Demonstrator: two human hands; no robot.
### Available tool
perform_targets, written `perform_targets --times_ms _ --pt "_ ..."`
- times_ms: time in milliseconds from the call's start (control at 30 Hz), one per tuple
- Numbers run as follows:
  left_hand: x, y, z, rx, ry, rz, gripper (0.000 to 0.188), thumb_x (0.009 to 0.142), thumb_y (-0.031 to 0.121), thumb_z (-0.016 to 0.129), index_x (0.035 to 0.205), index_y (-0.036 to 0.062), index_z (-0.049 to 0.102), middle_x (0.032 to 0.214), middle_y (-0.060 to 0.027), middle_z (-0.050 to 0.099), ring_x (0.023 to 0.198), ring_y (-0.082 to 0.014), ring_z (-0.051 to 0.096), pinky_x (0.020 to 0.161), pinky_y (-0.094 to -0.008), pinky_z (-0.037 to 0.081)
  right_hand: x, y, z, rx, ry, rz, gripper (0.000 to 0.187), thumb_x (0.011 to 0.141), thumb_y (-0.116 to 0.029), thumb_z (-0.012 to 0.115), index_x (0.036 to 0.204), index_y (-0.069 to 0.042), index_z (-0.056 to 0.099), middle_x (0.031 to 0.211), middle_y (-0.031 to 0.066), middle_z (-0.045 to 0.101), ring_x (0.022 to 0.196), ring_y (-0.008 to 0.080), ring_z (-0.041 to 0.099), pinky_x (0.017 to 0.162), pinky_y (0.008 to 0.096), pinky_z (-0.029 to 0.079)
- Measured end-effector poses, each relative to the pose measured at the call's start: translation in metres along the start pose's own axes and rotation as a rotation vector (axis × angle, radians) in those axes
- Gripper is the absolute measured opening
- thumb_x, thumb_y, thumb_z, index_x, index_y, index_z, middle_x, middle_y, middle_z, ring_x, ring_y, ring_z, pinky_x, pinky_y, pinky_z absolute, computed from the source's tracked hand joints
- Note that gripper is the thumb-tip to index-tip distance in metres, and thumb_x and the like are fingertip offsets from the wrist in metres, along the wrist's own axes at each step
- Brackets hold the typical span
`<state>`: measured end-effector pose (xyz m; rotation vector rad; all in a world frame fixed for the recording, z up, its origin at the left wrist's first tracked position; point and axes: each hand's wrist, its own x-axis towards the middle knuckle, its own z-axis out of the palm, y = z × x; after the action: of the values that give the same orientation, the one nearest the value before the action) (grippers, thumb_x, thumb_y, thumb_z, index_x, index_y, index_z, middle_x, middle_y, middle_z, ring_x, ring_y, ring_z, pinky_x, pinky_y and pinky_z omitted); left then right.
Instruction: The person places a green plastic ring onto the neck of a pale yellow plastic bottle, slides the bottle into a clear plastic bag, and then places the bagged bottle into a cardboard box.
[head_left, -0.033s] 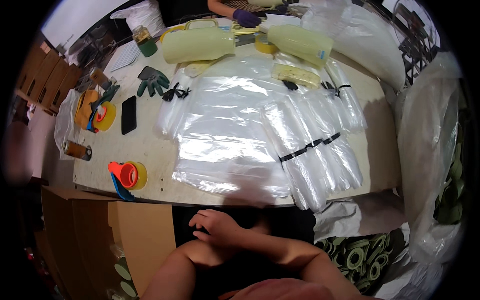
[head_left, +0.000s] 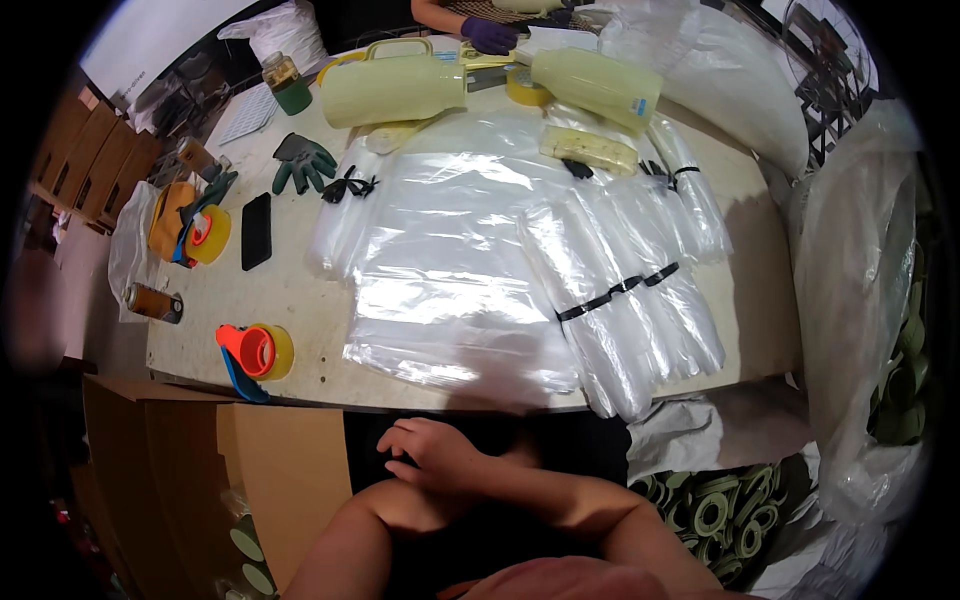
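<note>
My arms are folded low in front of me, short of the counter point(head_left: 765, 335). My right hand point(head_left: 430, 450) lies near the bend of my left arm point(head_left: 345, 545), its fingers loosely curled, parted and holding nothing. My left hand point(head_left: 522, 452) is mostly hidden past my right forearm, in shadow; I cannot tell how its fingers stand.

Straight ahead, apart from both hands, a broad stack of clear plastic sheets point(head_left: 450, 285) lies flat mid-counter. Resting well, I judge, means loose fingers and elbows tucked in. The sheets look thin and slick; a light pinch at one edge would probably disturb the pile least.

The stack's near edge lies close to the counter's front edge. Black-tied plastic bundles point(head_left: 600, 300) crowd its right side, and their lower ends reach that front edge. Open room lies left of the stack, as far as a black phone point(head_left: 256, 232) and an orange-and-blue tape dispenser point(head_left: 245, 350), and also right of the bundles. Below the counter, an open carton point(head_left: 290, 460) bounds my left, and a heap of green rings point(head_left: 715, 515) my right.
</note>
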<state>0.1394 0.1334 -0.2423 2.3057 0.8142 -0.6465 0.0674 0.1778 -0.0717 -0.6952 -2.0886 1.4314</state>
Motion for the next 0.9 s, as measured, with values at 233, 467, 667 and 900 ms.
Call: perform_targets --times_ms 233,467,667,900 --pt "0.004 0.004 -0.005 0.024 0.012 0.035 0.027 0.096 0.026 0.063 0.110 0.0034 0.071 0.114 -0.0081 0.069 0.105 -0.0170 0.062 0.093 -0.0353 0.049 -0.004 -0.007 -0.013 -0.072 -0.019 -0.088 0.022 0.082 -0.012 0.074 0.103 -0.009 0.065 0.089 0.0072 0.061 0.084 0.0282 0.063 0.072 0.0398 0.052" --pt "-0.004 -0.002 -0.006 -0.026 0.050 0.034 0.027 0.097 0.025 0.063 0.110 0.0034 0.071 0.114 -0.0079 0.069 0.105 -0.0165 0.062 0.093 -0.0348 0.050 0.010 -0.039 -0.112 0.141 0.465 0.051 0.021 0.086 -0.002 0.070 0.107 -0.005 0.066 0.097 0.0047 0.068 0.081 0.0132 0.063 0.076 0.0298 0.051" --pt "-0.006 0.000 -0.005 -0.075 0.067 0.070 0.027 0.097 0.025 0.064 0.110 0.0033 0.071 0.113 -0.0077 0.069 0.105 -0.0161 0.062 0.093 -0.0344 0.050 0.043 0.032 -0.311 -0.329 0.951 -0.034 0.051 0.092 -0.003 0.065 0.138 0.000 0.043 0.126 0.0122 0.062 0.107 0.0182 0.062 0.090 0.0322 0.051" --pt "0.002 0.022 -0.015 -0.080 0.090 0.139 0.026 0.097 0.025 0.064 0.109 0.0033 0.071 0.113 -0.0075 0.069 0.104 -0.0156 0.062 0.093 -0.0338 0.050 0.079 0.152 -0.554 -0.539 1.365 0.207 0.116 0.073 -0.039 0.087 0.149 0.014 0.018 0.145 0.0304 0.045 0.133 0.0389 0.049 0.113 0.0417 0.036"
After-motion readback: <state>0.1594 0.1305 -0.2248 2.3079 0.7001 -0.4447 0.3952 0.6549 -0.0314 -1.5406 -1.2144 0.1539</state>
